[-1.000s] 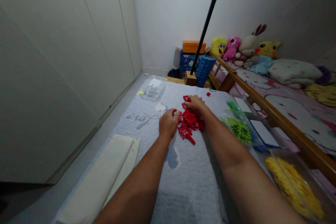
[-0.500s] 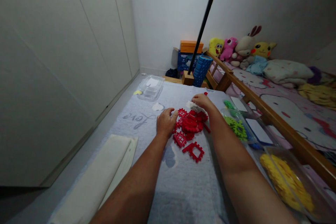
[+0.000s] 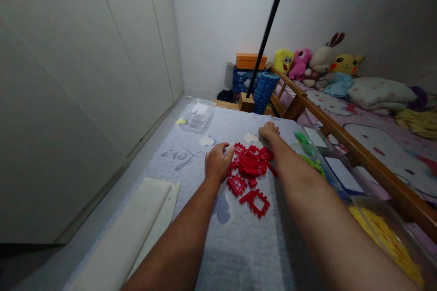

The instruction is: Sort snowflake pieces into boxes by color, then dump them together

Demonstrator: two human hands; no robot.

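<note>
1. Red pieces [image 3: 250,166] lay in a loose heap near the middle of the cloth-covered tabletop [image 3: 242,250], with a tall white wardrobe [image 3: 85,100] standing off to the left.
2. A bed [image 3: 372,116] with a wooden rail [image 3: 327,120] and plush toys [image 3: 321,61] filled the right side.
3. A folded cream cloth [image 3: 133,232] lay along the tabletop's near left edge.
4. At the right edge, yellow pieces [image 3: 392,241] and green pieces [image 3: 314,163] sat in clear boxes, partly behind the right forearm; another clear box [image 3: 196,120] stood at the far left.
5. The left hand [image 3: 217,162] was just beside the heap's left edge, fingers loosely bent, thumb apart, with nothing visibly gripped.
6. The right hand [image 3: 269,131] was beyond the heap, its fingers curled; whether they held anything I cannot tell.
7. One toothed piece [image 3: 251,199] with a large opening lay flat, just nearer than the heap.
</note>
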